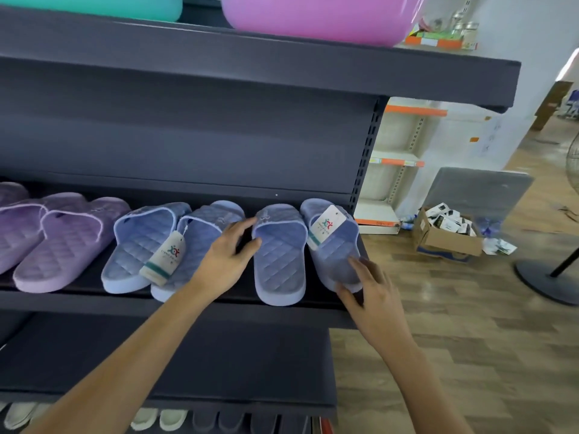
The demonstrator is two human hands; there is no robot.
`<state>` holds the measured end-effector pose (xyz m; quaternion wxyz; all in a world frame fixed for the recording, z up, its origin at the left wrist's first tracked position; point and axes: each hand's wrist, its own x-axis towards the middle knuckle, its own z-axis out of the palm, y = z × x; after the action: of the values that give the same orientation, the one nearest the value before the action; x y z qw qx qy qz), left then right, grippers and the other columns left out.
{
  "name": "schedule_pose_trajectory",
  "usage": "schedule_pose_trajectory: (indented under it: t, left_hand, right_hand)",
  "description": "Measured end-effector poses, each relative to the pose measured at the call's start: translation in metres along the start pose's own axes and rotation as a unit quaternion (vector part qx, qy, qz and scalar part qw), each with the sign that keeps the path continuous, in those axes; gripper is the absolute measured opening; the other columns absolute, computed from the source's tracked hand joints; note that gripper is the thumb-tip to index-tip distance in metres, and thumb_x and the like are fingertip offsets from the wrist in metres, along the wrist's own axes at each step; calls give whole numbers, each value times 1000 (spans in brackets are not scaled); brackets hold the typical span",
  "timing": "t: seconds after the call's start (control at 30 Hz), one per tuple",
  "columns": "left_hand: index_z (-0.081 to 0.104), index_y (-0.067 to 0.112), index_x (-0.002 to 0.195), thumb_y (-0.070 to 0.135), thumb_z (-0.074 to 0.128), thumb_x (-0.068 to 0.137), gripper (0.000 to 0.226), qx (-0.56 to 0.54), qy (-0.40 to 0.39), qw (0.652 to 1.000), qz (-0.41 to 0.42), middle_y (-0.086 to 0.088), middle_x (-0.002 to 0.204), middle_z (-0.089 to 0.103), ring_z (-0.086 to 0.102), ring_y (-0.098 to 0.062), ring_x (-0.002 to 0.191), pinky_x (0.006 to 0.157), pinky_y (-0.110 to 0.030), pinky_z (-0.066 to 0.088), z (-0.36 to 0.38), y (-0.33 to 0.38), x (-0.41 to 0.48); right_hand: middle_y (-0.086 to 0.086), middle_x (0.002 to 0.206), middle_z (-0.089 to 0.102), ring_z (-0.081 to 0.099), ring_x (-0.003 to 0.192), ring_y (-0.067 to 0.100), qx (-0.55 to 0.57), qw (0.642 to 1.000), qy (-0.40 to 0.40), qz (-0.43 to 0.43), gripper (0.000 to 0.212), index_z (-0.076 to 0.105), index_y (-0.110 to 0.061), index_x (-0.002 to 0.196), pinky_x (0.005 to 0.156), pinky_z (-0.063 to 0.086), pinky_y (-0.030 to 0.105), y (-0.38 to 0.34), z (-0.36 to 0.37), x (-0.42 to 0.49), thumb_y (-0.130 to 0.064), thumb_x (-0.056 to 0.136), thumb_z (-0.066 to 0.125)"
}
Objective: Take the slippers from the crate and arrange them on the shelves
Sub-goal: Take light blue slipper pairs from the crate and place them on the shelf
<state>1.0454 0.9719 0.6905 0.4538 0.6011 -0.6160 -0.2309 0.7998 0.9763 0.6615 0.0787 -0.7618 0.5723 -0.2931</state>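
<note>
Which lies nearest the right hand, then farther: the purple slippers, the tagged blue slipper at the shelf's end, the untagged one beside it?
1. Tagged blue slipper, rightmost, its heel gripped by the right hand.
2. Untagged blue slipper, just left of it.
3. Purple slippers, far left.

Teal tub (pixel 91 4) and pink tub (pixel 313 17) cut off at the top, purple slipper (pixel 15 242) cut off at the left, right hand (pixel 376 296) blurry, covering the heel of the end slipper (pixel 336 245), tag (pixel 327 225) words too small to read.
</note>
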Motion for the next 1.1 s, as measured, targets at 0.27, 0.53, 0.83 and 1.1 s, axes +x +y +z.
schedule_pose_trajectory:
  t: [0.27,0.53,0.83,1.1]
  left_hand:
    - [46,21,132,33,53,91,44,66,-27,992,100,19,127,48,40,11,118,96,-6,30,-63,-15,-72]
    - [44,23,136,31,52,93,45,150,7,985,90,17,135,43,37,1,126,99,-3,24,-167,-43,-174]
    - [43,22,136,31,49,95,42,238,80,967,-52,20,129,38,43,-8,120,86,-4,28,-278,-87,-287]
    - [50,17,131,37,45,89,47,313,197,911,-182,2,132,53,48,-15,122,100,-23,29,-352,-104,-378]
  right_hand:
    - [8,124,58,58,109,31,-22,998,-28,-59,61,54,-13,128,89,45,44,-56,-3,-45,-53,84,38]
    - [6,127,57,56,114,27,0,992,-74,-103,61,50,-14,131,93,46,43,-156,29,-98,-53,86,38]
    - [-1,136,49,45,126,17,43,965,-147,-215,58,43,-19,137,102,31,32,-280,88,-135,-51,89,42]
    - [-7,146,36,30,133,11,93,893,-255,-360,54,32,-25,143,107,20,26,-395,150,-138,-41,93,48]
